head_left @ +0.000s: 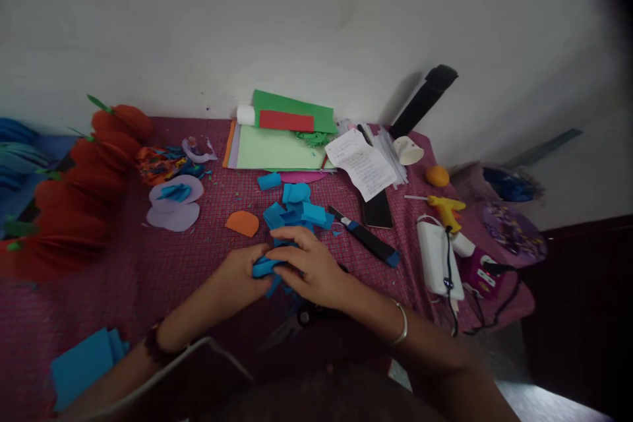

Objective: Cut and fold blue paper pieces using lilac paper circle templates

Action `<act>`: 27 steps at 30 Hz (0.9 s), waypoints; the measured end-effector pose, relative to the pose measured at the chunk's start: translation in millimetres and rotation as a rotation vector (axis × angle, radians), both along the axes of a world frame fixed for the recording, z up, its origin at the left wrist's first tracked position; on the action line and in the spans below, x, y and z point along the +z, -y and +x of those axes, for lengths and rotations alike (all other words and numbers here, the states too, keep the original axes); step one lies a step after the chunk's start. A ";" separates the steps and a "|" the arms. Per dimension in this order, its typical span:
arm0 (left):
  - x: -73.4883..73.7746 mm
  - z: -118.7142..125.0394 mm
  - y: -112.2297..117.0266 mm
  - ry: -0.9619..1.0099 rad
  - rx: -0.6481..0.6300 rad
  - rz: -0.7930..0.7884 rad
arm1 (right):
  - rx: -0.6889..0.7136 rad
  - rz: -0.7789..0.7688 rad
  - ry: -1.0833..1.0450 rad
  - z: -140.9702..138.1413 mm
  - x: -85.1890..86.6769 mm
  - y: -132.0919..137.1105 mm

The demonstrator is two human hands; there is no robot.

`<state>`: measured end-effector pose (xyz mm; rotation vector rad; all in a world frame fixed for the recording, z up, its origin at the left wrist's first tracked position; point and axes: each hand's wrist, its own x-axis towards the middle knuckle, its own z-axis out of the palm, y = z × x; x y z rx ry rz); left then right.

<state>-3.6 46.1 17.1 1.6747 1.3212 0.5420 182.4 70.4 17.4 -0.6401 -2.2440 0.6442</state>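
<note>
Both hands meet over the middle of the red checked tablecloth [148, 264]. My left hand [244, 277] is closed on a folded piece of blue paper [264, 268]. My right hand [309, 264] curls over the same blue paper from the right, fingers pressed on it. Just beyond the hands lies a pile of folded blue paper pieces [297, 208]. An orange half-round paper [243, 223] lies to the left of the pile. Scissors [297, 322] lie under my right wrist, partly hidden.
A utility knife [368, 241], a stack of coloured sheets [281, 135], a handwritten note [363, 165], a yellow glue gun [445, 210], a white box [438, 257] and an orange ball [438, 176] lie right. Orange paper pumpkins [84, 178] stand left, blue sheets [84, 366] near left.
</note>
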 end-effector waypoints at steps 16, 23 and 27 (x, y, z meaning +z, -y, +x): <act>-10.6 -3.4 5.0 0.081 -0.096 -0.154 | 0.121 -0.211 -0.025 -3.9 -6.5 5.7; -13.5 -8.1 5.8 0.004 -0.061 -0.133 | 0.154 -0.394 -0.120 -4.5 -12.9 1.0; -4.9 -9.8 3.7 0.030 -0.078 -0.189 | 0.163 -0.320 -0.058 -1.3 -16.1 1.2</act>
